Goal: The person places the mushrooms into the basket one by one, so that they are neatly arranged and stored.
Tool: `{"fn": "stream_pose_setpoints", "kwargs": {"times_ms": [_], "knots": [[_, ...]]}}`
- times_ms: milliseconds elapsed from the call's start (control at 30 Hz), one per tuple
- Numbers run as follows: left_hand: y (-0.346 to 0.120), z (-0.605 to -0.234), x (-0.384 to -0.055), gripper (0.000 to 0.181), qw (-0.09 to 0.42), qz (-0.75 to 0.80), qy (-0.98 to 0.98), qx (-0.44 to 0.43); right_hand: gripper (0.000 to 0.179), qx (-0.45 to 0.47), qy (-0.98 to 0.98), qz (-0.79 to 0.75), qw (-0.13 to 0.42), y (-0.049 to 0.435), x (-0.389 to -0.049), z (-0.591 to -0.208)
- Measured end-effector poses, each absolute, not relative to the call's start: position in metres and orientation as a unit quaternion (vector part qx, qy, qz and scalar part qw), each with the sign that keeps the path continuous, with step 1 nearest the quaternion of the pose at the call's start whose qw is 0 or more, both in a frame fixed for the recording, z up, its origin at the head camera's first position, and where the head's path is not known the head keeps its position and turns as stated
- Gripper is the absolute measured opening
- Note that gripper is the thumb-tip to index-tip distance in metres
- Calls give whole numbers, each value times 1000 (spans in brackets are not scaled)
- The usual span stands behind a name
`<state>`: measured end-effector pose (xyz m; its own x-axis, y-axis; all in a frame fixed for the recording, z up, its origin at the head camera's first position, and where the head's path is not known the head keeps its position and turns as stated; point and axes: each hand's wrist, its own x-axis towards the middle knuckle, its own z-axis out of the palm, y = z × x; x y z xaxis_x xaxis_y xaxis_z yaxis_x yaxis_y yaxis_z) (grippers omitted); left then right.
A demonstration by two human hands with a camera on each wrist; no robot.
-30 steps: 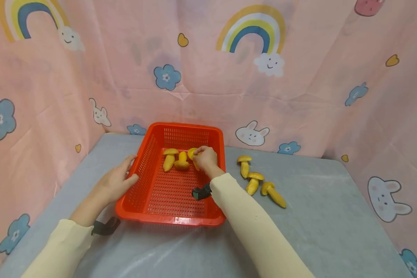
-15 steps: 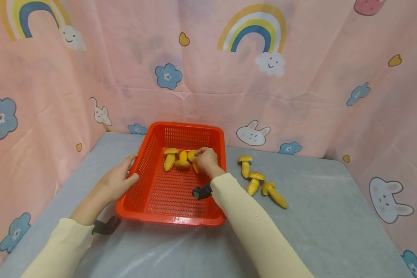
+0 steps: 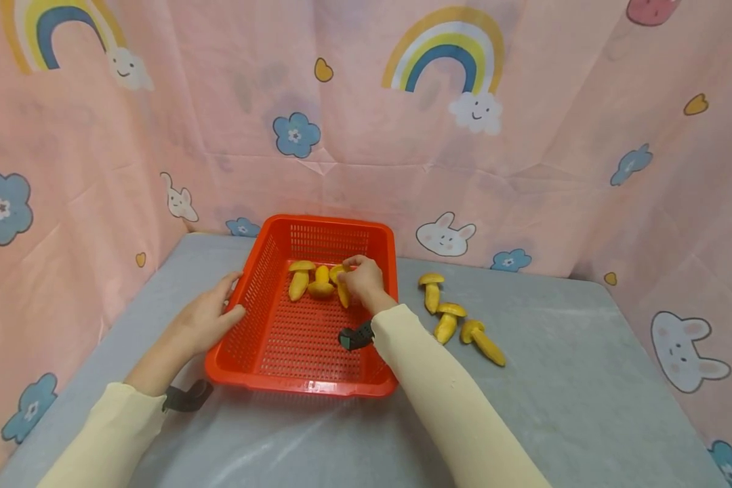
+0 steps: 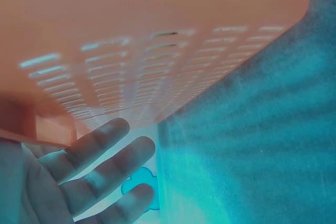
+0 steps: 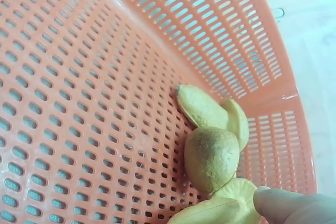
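Observation:
A red plastic basket [image 3: 301, 388] stands on the grey table, its walls and floor slotted. Beside its left wall is my left hand [image 3: 198, 322], fingers extended and the thumb at the rim; in the left wrist view the fingers [image 4: 113, 169] are loosely spread outside the wall. My right hand [image 3: 366, 281] reaches into the basket and pinches a yellow mushroom [image 3: 343, 293] at its cap. One fingertip [image 5: 265, 199] touches that mushroom in the right wrist view; the other digits are hidden there. Two more mushrooms lie alongside, one stem-up [image 3: 321, 288] and one cap-up [image 3: 300, 279].
Right of the basket, three more mushrooms lie on the table: one at the back [image 3: 431, 293], one in the middle [image 3: 448, 322] and one in front [image 3: 483, 343]. A pink patterned cloth [image 3: 366, 183] hangs behind the table and at both sides.
The right hand has shifted very slightly right, and more of the mushroom beside its fingers shows. The left hand and basket stay in place; the head view has drifted a little.

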<state>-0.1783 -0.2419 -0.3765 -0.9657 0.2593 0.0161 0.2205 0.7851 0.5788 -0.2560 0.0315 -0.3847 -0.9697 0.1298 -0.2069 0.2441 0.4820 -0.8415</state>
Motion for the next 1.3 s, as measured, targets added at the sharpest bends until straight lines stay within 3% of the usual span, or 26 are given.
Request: {"fn": "stream_pose_setpoints", "kwargs": {"times_ms": [233, 833, 1300], "knots": [[-243, -378, -180, 65, 40, 308, 943, 123, 32, 89, 862, -496, 57, 32, -261, -385], [-235, -383, -183, 67, 43, 307, 943, 123, 33, 117, 847, -498, 141, 42, -285, -386], [-239, -377, -177, 66, 45, 320, 940, 111, 36, 68, 888, -437, 127, 36, -295, -394]]}}
